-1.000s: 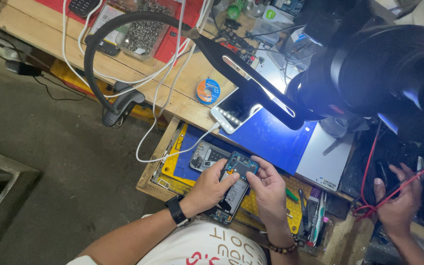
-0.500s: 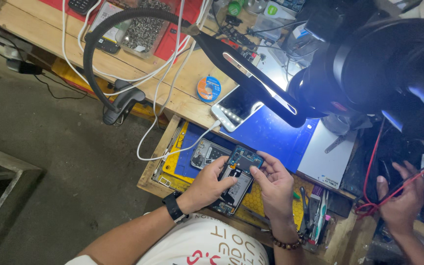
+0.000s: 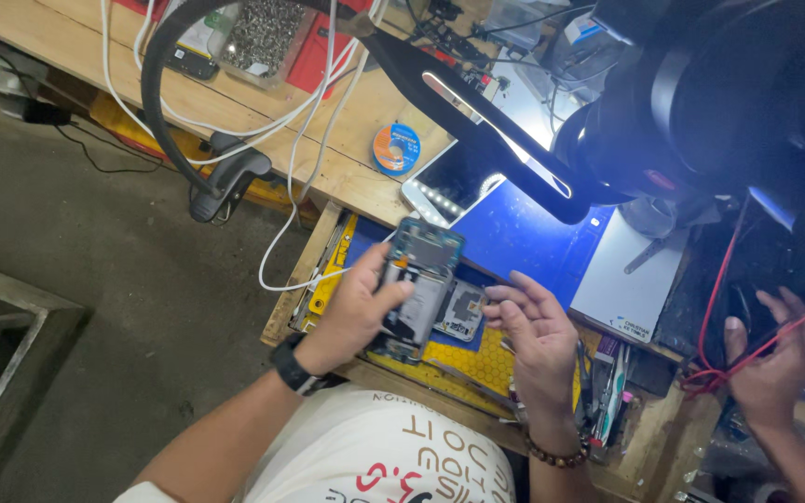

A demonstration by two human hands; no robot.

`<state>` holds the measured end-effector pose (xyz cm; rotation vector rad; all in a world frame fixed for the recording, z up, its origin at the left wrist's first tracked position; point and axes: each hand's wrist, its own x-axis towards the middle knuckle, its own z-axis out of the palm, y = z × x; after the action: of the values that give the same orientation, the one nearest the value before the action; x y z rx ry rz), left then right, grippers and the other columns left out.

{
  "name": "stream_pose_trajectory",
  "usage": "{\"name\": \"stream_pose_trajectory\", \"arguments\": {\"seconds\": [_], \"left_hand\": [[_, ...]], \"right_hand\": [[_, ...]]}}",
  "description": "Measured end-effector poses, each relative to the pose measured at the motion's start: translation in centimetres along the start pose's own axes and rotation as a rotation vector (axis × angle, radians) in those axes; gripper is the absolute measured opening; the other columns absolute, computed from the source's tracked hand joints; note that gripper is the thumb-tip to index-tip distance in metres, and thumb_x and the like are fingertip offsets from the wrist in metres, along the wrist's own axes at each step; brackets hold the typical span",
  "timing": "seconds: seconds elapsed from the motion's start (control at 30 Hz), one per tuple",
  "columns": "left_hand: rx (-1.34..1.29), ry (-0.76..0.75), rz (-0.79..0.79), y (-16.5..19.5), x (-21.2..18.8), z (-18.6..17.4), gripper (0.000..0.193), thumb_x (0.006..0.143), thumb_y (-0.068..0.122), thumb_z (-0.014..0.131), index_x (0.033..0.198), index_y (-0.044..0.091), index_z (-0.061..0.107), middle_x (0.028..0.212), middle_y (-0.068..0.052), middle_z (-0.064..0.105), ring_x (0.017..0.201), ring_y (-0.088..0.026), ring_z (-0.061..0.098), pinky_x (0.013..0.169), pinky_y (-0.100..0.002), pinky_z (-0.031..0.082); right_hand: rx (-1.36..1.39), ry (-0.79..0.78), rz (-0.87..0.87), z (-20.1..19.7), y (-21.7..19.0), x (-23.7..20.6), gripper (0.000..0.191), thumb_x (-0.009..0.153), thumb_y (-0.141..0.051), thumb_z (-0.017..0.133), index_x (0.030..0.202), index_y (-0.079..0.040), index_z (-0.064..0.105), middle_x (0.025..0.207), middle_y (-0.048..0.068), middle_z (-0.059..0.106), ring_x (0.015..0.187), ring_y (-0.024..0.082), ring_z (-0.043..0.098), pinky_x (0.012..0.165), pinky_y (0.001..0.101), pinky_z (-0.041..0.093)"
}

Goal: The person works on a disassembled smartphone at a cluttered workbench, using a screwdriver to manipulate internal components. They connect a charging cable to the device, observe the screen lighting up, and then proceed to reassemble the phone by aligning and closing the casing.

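Observation:
An opened smartphone (image 3: 418, 284) with its back cover off and teal frame showing is gripped along its side by my left hand (image 3: 354, 312), which wears a black wristwatch. My right hand (image 3: 533, 340) hovers just right of the phone, fingers apart and palm up; whether something tiny rests on the fingertips I cannot tell. Under both hands a removed phone part (image 3: 461, 312) lies on a yellow and blue mat (image 3: 477, 359) in an open drawer.
A black LED lamp arm (image 3: 477, 130) crosses above a blue work mat (image 3: 528, 242) and a second phone (image 3: 444, 186). White cables (image 3: 277, 121) and a solder reel (image 3: 395, 149) lie on the wooden bench. Another person's hand (image 3: 775, 359) holds red wires at right.
My left hand has lifted the phone and turned it more upright. My right hand let go of the phone and drew back to the right, fingers spread.

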<state>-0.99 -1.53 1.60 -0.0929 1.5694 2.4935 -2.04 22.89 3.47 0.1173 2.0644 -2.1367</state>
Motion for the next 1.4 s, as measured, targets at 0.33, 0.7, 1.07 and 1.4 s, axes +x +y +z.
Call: {"name": "stream_pose_trajectory", "arguments": {"seconds": [0.33, 0.7, 1.07, 1.4], "left_hand": [[0.203, 0.045, -0.078, 0.7, -2.2, -1.7, 0.044, 0.092, 0.004, 0.058, 0.136, 0.002, 0.054, 0.114, -0.006, 0.068, 0.099, -0.007, 0.062, 0.088, -0.025, 0.053], [-0.251, 0.025, -0.209, -5.9, -2.7, 3.2, 0.058, 0.089, 0.000, 0.064, 0.140, 0.005, 0.037, 0.129, -0.011, 0.058, 0.118, -0.016, 0.063, 0.097, -0.032, 0.056], [-0.296, 0.149, -0.196, -5.7, -2.8, 0.8, 0.059, 0.095, 0.006, 0.062, 0.147, 0.003, 0.037, 0.121, -0.014, 0.056, 0.108, -0.018, 0.064, 0.093, -0.031, 0.058], [0.537, 0.199, 0.059, -2.2, -5.8, -0.9, 0.039, 0.093, 0.008, 0.064, 0.131, 0.003, 0.059, 0.106, -0.009, 0.071, 0.089, -0.016, 0.069, 0.072, -0.029, 0.056]], "right_hand": [[-0.075, 0.053, -0.001, -2.9, 3.1, -1.2, 0.031, 0.102, -0.002, 0.061, 0.130, 0.011, 0.060, 0.109, 0.018, 0.074, 0.094, 0.019, 0.071, 0.086, 0.0311, 0.059], [-0.847, -0.185, -0.290, 4.3, -0.6, -4.6, 0.099, 0.063, -0.020, 0.094, 0.141, 0.010, 0.041, 0.136, 0.028, 0.053, 0.123, 0.042, 0.056, 0.101, 0.0435, 0.048], [-0.961, -0.239, -0.322, 2.9, -1.1, -2.4, 0.078, 0.067, 0.000, 0.075, 0.140, 0.000, 0.048, 0.147, 0.023, 0.046, 0.135, 0.042, 0.046, 0.110, 0.0468, 0.039], [-1.019, -0.403, -0.421, 2.3, -0.4, 1.2, 0.076, 0.067, -0.002, 0.072, 0.140, -0.003, 0.050, 0.145, 0.021, 0.048, 0.137, 0.039, 0.044, 0.113, 0.0464, 0.034]]}}
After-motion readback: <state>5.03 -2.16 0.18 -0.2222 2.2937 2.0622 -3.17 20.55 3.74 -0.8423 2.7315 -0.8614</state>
